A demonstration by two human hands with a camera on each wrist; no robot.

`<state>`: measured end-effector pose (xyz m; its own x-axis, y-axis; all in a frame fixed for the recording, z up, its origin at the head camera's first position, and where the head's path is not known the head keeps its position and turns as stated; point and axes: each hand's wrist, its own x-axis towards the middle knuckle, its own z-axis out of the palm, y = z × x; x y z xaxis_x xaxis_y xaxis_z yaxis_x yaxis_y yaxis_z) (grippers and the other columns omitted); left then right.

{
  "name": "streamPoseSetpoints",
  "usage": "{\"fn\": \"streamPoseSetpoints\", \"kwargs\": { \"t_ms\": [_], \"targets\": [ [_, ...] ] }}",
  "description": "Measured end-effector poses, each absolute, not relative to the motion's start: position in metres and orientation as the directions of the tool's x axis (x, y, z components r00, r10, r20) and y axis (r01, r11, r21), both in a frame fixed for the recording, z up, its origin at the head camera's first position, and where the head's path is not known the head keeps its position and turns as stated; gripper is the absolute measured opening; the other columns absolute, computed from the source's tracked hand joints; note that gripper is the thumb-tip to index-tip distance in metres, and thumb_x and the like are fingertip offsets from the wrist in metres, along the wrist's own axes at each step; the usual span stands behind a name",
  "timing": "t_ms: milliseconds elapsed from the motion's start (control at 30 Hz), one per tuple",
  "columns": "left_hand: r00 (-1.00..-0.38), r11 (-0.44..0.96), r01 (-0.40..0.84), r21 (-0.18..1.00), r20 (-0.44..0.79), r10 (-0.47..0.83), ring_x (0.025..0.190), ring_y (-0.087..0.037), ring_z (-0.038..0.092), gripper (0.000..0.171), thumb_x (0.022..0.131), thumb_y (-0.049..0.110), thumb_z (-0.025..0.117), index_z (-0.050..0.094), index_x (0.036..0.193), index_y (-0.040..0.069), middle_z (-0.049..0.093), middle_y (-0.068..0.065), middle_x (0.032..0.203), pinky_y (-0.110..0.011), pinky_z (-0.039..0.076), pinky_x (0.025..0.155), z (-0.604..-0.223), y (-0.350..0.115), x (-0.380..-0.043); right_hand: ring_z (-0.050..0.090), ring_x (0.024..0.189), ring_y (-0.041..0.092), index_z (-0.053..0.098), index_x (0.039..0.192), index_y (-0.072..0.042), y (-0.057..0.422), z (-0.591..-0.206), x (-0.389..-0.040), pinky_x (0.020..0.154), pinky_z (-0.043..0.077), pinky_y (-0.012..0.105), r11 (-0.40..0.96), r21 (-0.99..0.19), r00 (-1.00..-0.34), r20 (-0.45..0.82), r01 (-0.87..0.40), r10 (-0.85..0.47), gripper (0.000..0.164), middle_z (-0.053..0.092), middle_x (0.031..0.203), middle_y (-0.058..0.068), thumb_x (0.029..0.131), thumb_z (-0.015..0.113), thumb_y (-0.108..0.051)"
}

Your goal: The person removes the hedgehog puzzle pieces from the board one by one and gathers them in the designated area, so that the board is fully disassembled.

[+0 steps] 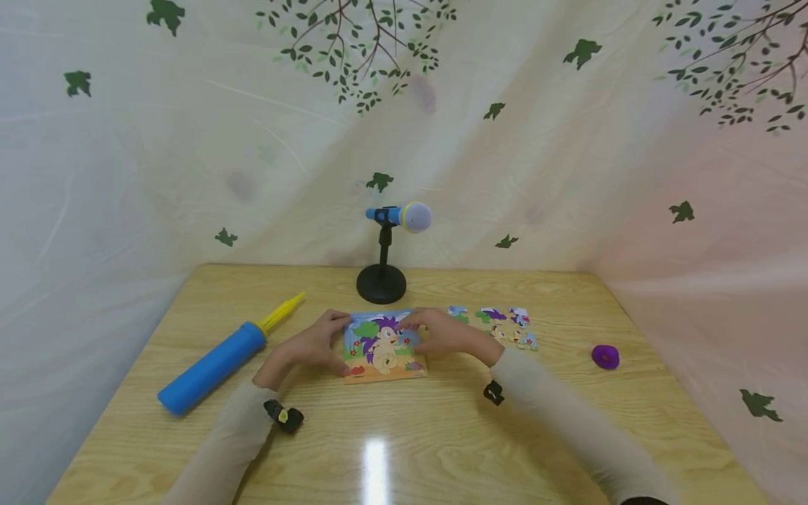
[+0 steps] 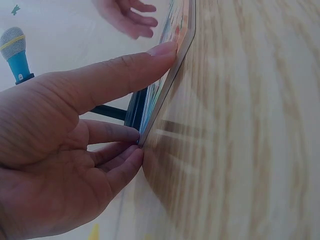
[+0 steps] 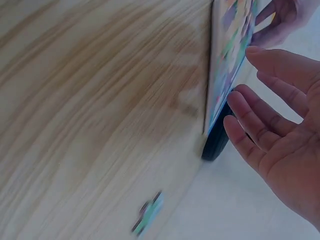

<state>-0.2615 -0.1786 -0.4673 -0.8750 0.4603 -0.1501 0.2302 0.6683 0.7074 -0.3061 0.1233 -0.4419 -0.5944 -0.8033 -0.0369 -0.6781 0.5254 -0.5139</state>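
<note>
A flat jigsaw puzzle board point(image 1: 384, 351) with a purple-spined hedgehog picture lies on the table in the head view. My left hand point(image 1: 313, 344) holds its left side, thumb near the bottom corner and fingertips at the top corner; the left wrist view shows the thumb point(image 2: 162, 52) against the board's edge. Over the board's upper right part is my right hand point(image 1: 445, 331). Its fingers point(image 3: 260, 117) are loosely bent beside the board in the right wrist view, with nothing visible held between them. Several loose puzzle pieces point(image 1: 499, 333) lie right of the board.
Behind the board stands a toy microphone point(image 1: 399, 216) on a black stand point(image 1: 381, 283). A blue hand pump point(image 1: 213, 368) with a yellow nozzle lies at left. On the right side of the wooden table point(image 1: 379, 414) sits a small purple round object point(image 1: 606, 356).
</note>
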Motion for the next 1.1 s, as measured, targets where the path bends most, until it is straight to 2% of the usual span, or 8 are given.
{"fn": "streamPoseSetpoints", "kwargs": {
  "t_ms": [133, 233, 433, 533, 633, 833, 1100],
  "targets": [
    [-0.876, 0.664, 0.220, 0.714, -0.155, 0.457, 0.143, -0.043, 0.032, 0.103, 0.076, 0.029, 0.091, 0.034, 0.157, 0.000, 0.026, -0.023, 0.157, -0.062, 0.029, 0.122, -0.467, -0.179, -0.262, 0.064, 0.110, 0.027, 0.065, 0.135, -0.004, 0.097, -0.442, -0.305, 0.095, 0.056, 0.042, 0.471, -0.524, -0.537, -0.031, -0.710, -0.843, 0.045, 0.067, 0.131, 0.012, 0.091, 0.072, -0.006],
    [-0.875, 0.664, 0.223, 0.714, -0.154, 0.459, 0.142, -0.042, 0.033, 0.103, 0.077, 0.029, 0.091, 0.034, 0.157, 0.000, 0.027, -0.023, 0.157, -0.062, 0.030, 0.121, -0.467, -0.179, -0.262, 0.062, 0.106, 0.028, 0.064, 0.136, -0.004, 0.081, -0.442, -0.304, 0.089, 0.055, 0.037, 0.452, -0.544, -0.512, -0.048, -0.707, -0.858, 0.045, 0.066, 0.128, 0.013, 0.091, 0.069, -0.004],
    [-0.871, 0.648, 0.237, 0.724, -0.137, 0.471, 0.141, -0.042, 0.034, 0.102, 0.077, 0.026, 0.091, 0.033, 0.156, -0.003, 0.028, -0.024, 0.155, -0.060, 0.030, 0.121, -0.469, -0.180, -0.262, 0.054, 0.092, 0.019, 0.063, 0.138, -0.008, 0.057, -0.442, -0.303, 0.074, 0.047, 0.021, 0.509, -0.546, -0.537, -0.125, -0.665, -0.835, 0.052, 0.063, 0.118, 0.010, 0.088, 0.073, -0.005],
    [-0.868, 0.641, 0.251, 0.725, -0.124, 0.481, 0.141, -0.043, 0.034, 0.103, 0.077, 0.024, 0.091, 0.032, 0.156, -0.005, 0.028, -0.025, 0.155, -0.060, 0.030, 0.121, -0.469, -0.180, -0.262, 0.050, 0.087, 0.014, 0.065, 0.137, -0.010, 0.049, -0.443, -0.302, 0.070, 0.044, 0.020, 0.542, -0.515, -0.553, -0.149, -0.664, -0.819, 0.053, 0.062, 0.114, 0.009, 0.086, 0.079, -0.009],
    [-0.866, 0.636, 0.258, 0.727, -0.118, 0.486, 0.141, -0.043, 0.034, 0.103, 0.077, 0.024, 0.091, 0.032, 0.156, -0.006, 0.028, -0.026, 0.154, -0.060, 0.030, 0.121, -0.468, -0.180, -0.262, 0.048, 0.090, 0.014, 0.066, 0.136, -0.011, 0.045, -0.445, -0.303, 0.074, 0.045, 0.021, 0.553, -0.492, -0.554, -0.159, -0.673, -0.817, 0.051, 0.061, 0.114, 0.007, 0.086, 0.080, -0.012],
    [-0.863, 0.633, 0.270, 0.725, -0.110, 0.494, 0.140, -0.044, 0.034, 0.103, 0.077, 0.024, 0.090, 0.032, 0.155, -0.008, 0.028, -0.027, 0.153, -0.061, 0.030, 0.121, -0.467, -0.181, -0.261, 0.052, 0.097, 0.018, 0.068, 0.133, -0.012, 0.043, -0.448, -0.304, 0.082, 0.048, 0.024, 0.554, -0.522, -0.556, -0.173, -0.648, -0.813, 0.047, 0.058, 0.116, 0.006, 0.087, 0.080, -0.012],
    [-0.862, 0.629, 0.275, 0.727, -0.104, 0.497, 0.140, -0.044, 0.034, 0.103, 0.076, 0.023, 0.091, 0.032, 0.155, -0.008, 0.028, -0.028, 0.153, -0.062, 0.030, 0.121, -0.467, -0.182, -0.261, 0.051, 0.098, 0.021, 0.069, 0.131, -0.013, 0.041, -0.447, -0.305, 0.082, 0.046, 0.024, 0.536, -0.517, -0.535, -0.167, -0.667, -0.828, 0.046, 0.058, 0.115, 0.008, 0.086, 0.081, -0.010]
  ]
}}
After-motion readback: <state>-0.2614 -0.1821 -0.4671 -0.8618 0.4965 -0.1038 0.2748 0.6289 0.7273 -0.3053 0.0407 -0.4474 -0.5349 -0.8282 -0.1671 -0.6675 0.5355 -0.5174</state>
